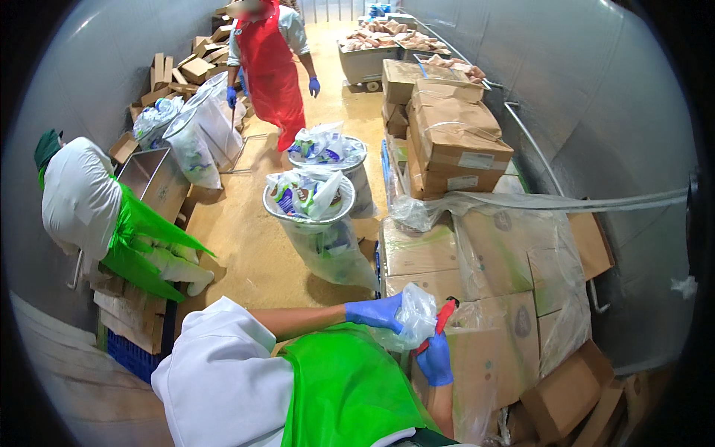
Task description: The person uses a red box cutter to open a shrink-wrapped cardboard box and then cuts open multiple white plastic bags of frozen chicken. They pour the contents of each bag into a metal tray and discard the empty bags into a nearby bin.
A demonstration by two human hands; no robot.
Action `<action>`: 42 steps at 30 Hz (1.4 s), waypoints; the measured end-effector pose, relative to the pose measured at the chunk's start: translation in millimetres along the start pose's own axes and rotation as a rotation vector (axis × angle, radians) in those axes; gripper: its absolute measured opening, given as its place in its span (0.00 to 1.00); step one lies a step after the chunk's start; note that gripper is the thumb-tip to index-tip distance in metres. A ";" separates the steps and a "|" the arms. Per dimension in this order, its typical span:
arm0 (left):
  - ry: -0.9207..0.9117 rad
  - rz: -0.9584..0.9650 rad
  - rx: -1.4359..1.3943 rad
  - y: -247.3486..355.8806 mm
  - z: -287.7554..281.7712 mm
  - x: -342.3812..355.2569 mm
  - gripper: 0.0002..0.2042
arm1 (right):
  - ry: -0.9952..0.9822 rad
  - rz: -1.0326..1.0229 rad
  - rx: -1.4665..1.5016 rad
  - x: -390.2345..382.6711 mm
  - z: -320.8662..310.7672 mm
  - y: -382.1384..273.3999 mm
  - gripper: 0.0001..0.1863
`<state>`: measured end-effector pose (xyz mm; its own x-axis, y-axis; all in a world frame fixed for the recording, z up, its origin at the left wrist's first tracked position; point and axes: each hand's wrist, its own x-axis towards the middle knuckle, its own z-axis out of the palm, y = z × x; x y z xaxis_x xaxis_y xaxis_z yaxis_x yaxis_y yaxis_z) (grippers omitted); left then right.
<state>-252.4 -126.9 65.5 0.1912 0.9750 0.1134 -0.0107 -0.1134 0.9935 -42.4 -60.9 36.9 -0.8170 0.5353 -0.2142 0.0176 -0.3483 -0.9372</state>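
My left hand (375,311), in a blue glove, grips a bunch of clear plastic wrap (414,316) pulled off a stack of cardboard boxes (491,328). Just below it, my right hand (436,360), also blue-gloved, holds a red-handled cutter (445,316) with its tip against the wrap at the stack's near corner. The film (551,268) still covers the boxes loosely on top and down the sides. My white sleeve and green apron fill the lower middle of the view.
A taller stack of strapped boxes (454,141) stands behind. Two round bins (309,205) lined with clear bags hold crumpled packaging. One person in a green apron (134,238) bends at left; another in a red apron (272,67) stands farther back. Loose cardboard (182,71) lies along the left wall.
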 end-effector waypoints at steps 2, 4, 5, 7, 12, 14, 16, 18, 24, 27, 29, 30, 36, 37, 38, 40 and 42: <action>0.001 -0.016 0.077 5.7 -1.8 -4.0 0.35 | 0.072 0.179 -0.090 12.5 6.0 -12.5 0.23; 0.023 -0.088 0.148 20.3 -11.8 -9.0 0.30 | 0.076 0.246 -0.303 25.6 21.3 -43.4 0.21; 0.019 -0.105 0.139 16.5 -19.4 -11.3 0.29 | 0.050 0.220 -0.412 32.1 29.3 -57.3 0.21; -0.004 -0.123 0.116 11.5 -36.3 -9.4 0.25 | 0.075 0.069 -0.499 40.4 35.6 -69.1 0.21; 0.397 -0.286 0.338 54.4 -143.9 -15.4 0.21 | 0.417 -0.110 -0.365 38.8 6.7 -114.1 0.21; 0.839 -0.210 0.144 53.6 -219.5 -25.5 0.19 | 0.594 -0.151 -0.294 23.5 -31.0 -108.4 0.21; 1.315 0.005 0.053 31.3 -296.3 -36.3 0.18 | 0.747 -0.081 -0.290 5.8 -66.1 -85.8 0.20; 1.669 0.295 0.474 -20.3 -372.2 -66.9 0.19 | 0.877 0.114 -0.347 -0.8 -86.1 -62.4 0.20; 0.443 -0.854 1.478 -129.3 -405.8 -119.0 0.16 | 0.869 0.289 -0.306 15.3 -31.8 -9.2 0.21; 0.293 -0.821 1.430 -191.5 -418.6 -150.3 0.10 | 0.774 0.337 -0.299 46.2 -4.6 -9.6 0.22; 0.005 -0.839 1.381 -175.5 -419.1 -104.1 0.11 | 0.818 0.409 -0.359 51.4 18.6 -14.9 0.22; -0.124 -0.851 1.362 -165.2 -421.5 -85.5 0.12 | 0.824 0.439 -0.388 54.6 27.4 -18.8 0.22; -0.525 -0.893 1.127 -242.8 -449.4 -99.8 0.11 | 0.732 0.552 -0.455 56.5 26.5 16.2 0.18; -0.578 -0.900 1.101 -253.3 -453.0 -100.6 0.11 | 0.726 0.569 -0.470 55.9 20.4 29.8 0.18; -0.640 -0.907 1.088 -262.9 -455.2 -95.8 0.11 | 0.730 0.593 -0.482 51.0 16.1 42.4 0.17; -0.741 -0.937 1.087 -271.5 -459.4 -84.0 0.11 | 0.706 0.563 -0.551 32.3 7.5 59.7 0.17; -0.754 -0.993 1.088 -272.0 -461.7 -96.6 0.11 | 0.796 0.543 -0.556 18.9 3.1 59.6 0.17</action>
<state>-721.1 -102.0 -210.5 0.1093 0.4750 -0.8732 0.9846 0.0688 0.1607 -58.6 -73.9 -22.2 -0.0232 0.8268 -0.5620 0.6796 -0.3993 -0.6155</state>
